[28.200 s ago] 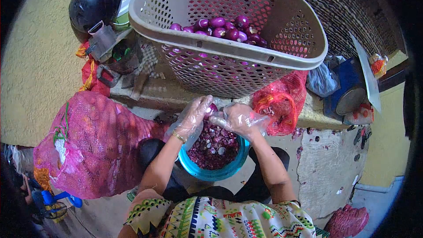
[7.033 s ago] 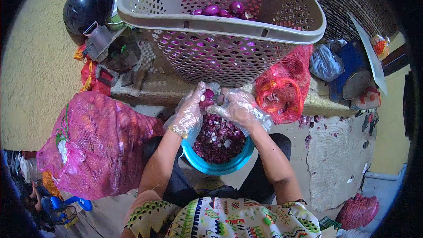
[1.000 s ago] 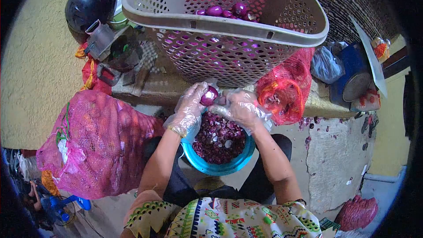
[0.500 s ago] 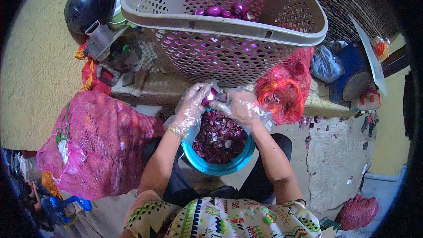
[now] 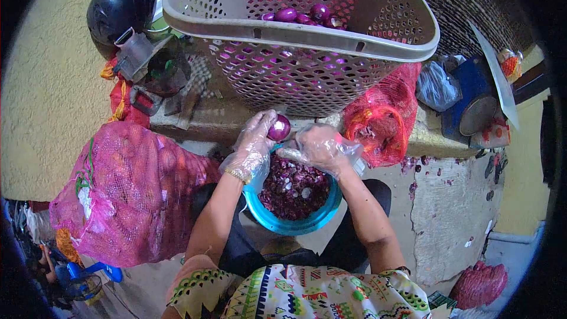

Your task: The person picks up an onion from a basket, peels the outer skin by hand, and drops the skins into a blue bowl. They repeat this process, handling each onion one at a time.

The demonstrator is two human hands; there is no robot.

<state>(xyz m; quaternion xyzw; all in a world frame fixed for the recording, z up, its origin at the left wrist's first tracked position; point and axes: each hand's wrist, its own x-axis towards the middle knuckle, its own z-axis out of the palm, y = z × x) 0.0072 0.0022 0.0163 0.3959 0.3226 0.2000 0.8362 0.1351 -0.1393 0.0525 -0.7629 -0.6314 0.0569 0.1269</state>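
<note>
Left hand [image 5: 253, 145] pinching a peeled onion [image 5: 279, 127] above the blue bowl [image 5: 277, 224] of skins.
Onion sits at the fingertips, at the bowl's 12 o'clock edge. Right hand [image 5: 322, 147] just beside it at 3, fingers curled; can't tell the grip through the plastic glove. Basket [image 5: 295, 29] crowds in at 12, pink sack [image 5: 124, 195] at 8, red mesh bag [image 5: 378, 124] at 2, helmet [image 5: 118, 6] at 11.

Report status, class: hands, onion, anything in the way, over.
Left hand grip shut on peeled onion. Right hand beside it, grip unclear. Both above peel-filled bowl. Nothing between hands.
</note>
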